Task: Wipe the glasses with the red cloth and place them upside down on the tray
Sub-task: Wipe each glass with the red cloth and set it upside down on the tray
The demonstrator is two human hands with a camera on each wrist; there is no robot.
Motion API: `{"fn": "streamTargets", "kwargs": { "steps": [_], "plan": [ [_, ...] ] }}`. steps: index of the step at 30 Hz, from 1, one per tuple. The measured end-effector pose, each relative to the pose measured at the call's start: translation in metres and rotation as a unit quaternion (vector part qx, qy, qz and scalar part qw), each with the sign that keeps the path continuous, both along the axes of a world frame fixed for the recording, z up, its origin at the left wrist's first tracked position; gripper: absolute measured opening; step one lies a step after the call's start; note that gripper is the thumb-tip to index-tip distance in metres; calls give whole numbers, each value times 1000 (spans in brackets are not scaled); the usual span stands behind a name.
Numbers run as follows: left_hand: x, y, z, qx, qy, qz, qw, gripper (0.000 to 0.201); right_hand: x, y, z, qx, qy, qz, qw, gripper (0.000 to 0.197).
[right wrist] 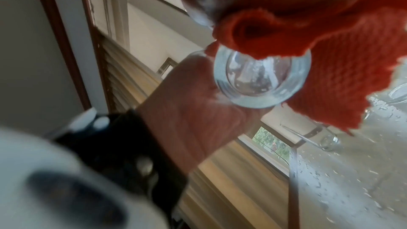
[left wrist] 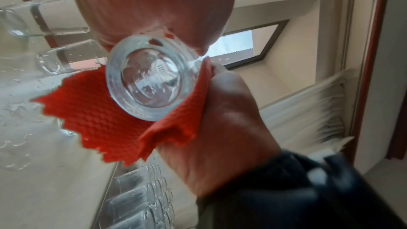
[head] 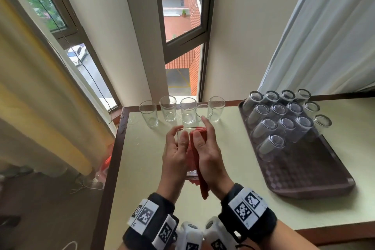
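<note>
I am in the middle of the wiping step. My left hand (head: 176, 155) curls round the glass (head: 187, 149), holding it upright above the near part of the table (head: 142, 160), mouth toward the far side. My right hand (head: 207, 154) presses the red cloth (head: 199, 180) against the glass's right side, fingers curled over the fabric; a fold of cloth looks tucked in at the rim, and the tail hangs below the base. Five glasses (head: 169, 108) stand upright in a row at the far edge, seemingly unwiped. The tray (head: 316, 180) on the right carries glasses set mouth down at its far end, its near end bare. Next, I judge, I should finish rubbing, draw the cloth away, invert the glass and set it near the nearest one.
</note>
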State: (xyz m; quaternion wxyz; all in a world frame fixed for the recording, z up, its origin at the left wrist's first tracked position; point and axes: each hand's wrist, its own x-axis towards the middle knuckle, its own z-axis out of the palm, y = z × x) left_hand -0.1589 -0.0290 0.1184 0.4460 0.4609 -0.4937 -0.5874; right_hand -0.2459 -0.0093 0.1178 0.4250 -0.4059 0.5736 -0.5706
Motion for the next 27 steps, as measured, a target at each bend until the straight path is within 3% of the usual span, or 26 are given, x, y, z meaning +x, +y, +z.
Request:
{"fn": "streamTargets", "kwargs": {
  "steps": [3,14,22,27],
  "plan": [
    [-8,-2,5,7,18,-10,1000,49,-8,-8,10,10,-53,-9,999,58],
    [-11,-5,4,4,15,-15,1000,57,-9,0,-8,-11,30,0,999,74],
    [-13,-7,13,-4,12,-29,999,50,-17,-12,8,-4,-43,1,999,54],
    [-10,-14,24,-8,17,-30,999,43,-6,-8,3,-5,17,11,1000,74]
  ]
}}
